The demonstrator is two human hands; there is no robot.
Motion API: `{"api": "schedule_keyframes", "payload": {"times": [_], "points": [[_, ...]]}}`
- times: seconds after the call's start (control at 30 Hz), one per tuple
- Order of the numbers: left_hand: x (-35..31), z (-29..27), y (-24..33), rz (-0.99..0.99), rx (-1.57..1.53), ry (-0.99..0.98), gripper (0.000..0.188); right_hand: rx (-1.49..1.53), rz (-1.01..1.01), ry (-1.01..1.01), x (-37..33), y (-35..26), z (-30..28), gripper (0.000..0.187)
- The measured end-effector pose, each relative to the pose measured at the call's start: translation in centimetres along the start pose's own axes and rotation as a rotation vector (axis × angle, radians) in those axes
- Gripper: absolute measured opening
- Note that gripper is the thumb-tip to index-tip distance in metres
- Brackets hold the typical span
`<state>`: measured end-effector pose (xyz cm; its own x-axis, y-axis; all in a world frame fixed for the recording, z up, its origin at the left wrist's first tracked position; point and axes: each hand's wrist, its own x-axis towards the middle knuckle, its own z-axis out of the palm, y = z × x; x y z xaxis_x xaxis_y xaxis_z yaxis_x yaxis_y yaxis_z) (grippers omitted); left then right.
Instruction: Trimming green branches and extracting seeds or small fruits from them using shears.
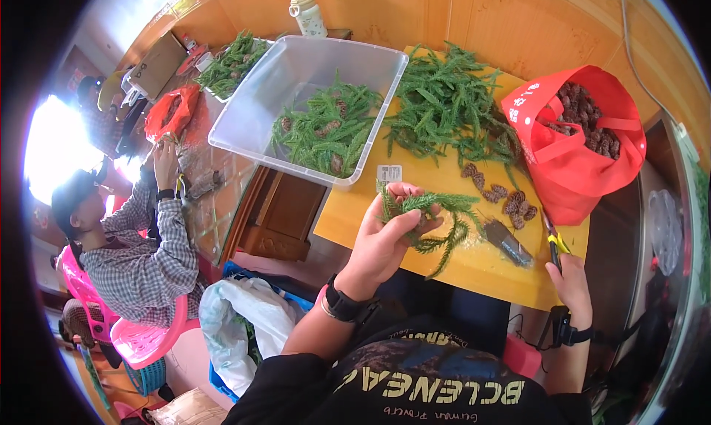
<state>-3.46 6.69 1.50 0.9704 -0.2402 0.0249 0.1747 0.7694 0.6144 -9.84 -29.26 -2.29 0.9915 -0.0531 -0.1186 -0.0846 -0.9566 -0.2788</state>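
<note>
My left hand (386, 229) is closed around a green artificial pine sprig (458, 206), its needled tips fanning out to the right over the yellow table (355, 214). At the table's right edge my right hand (572, 283) grips pliers (555, 243) with yellow and black handles, jaws pointing away from me. Between the hands lies a bundle of thin dark wire pieces (508, 243) in clear plastic. Just beyond it are several loose brown pine cones (495, 193). A heap of green pine sprigs (444, 103) covers the table's far side.
A clear plastic tub (244, 138) holds sprigs with cones, left of the heap. A red bag (552, 184) full of pine cones stands at the right. A bottle (308, 16) stands behind the tub. Another person (141, 255) works at the left table, near a white sack (248, 310).
</note>
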Motion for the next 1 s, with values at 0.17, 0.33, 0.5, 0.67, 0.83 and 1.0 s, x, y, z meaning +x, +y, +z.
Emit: {"api": "schedule_keyframes", "payload": {"times": [0.17, 0.33, 0.5, 0.67, 0.83, 1.0], "points": [[-0.2, -0.4, -0.5, 0.017, 0.083, 0.064, 0.026, -0.007, -0.040, 0.021, 0.2, 1.0, 0.7, 0.025], [-0.4, -0.7, -0.7, 0.037, 0.033, 0.039, 0.025, 0.044, 0.002, -0.023, 0.3, 0.8, 0.3, 0.027], [-0.9, -0.9, -0.9, 0.044, 0.006, 0.043, 0.025, 0.015, -0.108, 0.176, -0.7, -1.2, -1.2, 0.023], [-2.4, 0.8, -1.8, 0.090, 0.141, 0.017, 0.028, 0.453, -0.257, 0.166, -1.6, -8.2, -4.6, 0.036], [-4.3, 3.4, -3.3, 0.206, 0.438, -0.039, 0.027, 1.012, -0.520, 0.100, -2.2, -14.4, -3.7, 0.072], [-5.6, 4.8, -3.6, 0.270, 0.568, -0.094, 0.027, 1.235, -0.457, -0.021, -2.9, -17.1, -2.9, 0.069]]}}
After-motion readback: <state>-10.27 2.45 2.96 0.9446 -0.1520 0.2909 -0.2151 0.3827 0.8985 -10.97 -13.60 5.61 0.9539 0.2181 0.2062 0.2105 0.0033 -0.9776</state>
